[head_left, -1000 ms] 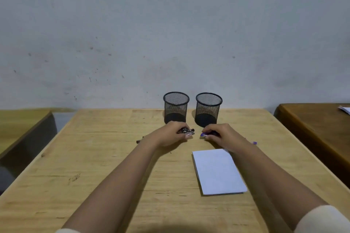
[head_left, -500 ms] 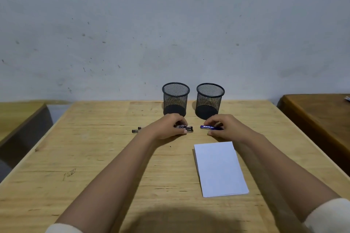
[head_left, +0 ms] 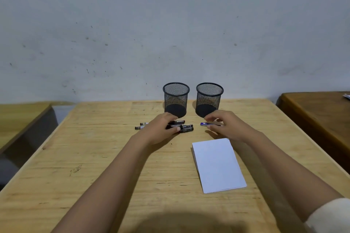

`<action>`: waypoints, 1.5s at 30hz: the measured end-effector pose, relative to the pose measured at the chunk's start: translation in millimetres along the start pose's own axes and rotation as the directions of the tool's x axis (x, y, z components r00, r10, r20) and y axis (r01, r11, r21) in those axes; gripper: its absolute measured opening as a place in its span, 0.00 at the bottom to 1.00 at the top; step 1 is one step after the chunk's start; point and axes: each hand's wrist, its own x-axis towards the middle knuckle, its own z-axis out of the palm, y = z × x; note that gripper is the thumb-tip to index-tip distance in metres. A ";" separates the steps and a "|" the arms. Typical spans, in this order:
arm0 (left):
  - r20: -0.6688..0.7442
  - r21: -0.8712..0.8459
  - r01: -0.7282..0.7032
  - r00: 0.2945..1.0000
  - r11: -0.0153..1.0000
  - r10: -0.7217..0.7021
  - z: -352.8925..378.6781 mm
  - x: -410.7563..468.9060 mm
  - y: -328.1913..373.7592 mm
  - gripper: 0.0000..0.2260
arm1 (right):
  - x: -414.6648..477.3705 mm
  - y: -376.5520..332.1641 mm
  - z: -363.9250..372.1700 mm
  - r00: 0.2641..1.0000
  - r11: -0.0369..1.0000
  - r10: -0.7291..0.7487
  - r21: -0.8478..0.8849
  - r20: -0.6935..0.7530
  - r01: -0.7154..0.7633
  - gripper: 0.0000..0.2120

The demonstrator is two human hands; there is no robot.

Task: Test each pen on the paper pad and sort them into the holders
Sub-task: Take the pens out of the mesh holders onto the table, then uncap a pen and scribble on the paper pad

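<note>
Mesh holders (head_left: 176, 98) (round); left hand (head_left: 161, 130) gripping black pens (head_left: 186, 128), right hand (head_left: 227, 126) loosely spread.

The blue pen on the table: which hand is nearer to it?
Right. The right hand hovers directly over the blue pen, fingertips at its barrel. The left hand rests on the black pens, apart from it.

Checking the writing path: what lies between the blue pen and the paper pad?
Only bare table and the right hand, shown in the head view.
</note>
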 end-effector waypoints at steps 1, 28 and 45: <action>-0.040 0.009 0.018 0.999 1.000 -0.017 -2.8 -9.8 -4.0 0.20 | 1.7 -6.1 1.3 1.000 1.000 -0.023 0.002 -0.012 0.023 0.12; -0.163 0.239 0.437 0.898 0.867 -0.408 0.3 -123.8 -60.7 0.34 | 32.0 -135.7 75.6 0.980 0.740 0.156 0.672 -0.121 -0.035 0.11; -0.373 -0.696 -0.100 0.896 0.711 -0.240 -23.5 -109.4 19.8 0.06 | -15.1 -145.0 62.7 0.969 0.310 0.225 0.950 -0.100 0.027 0.14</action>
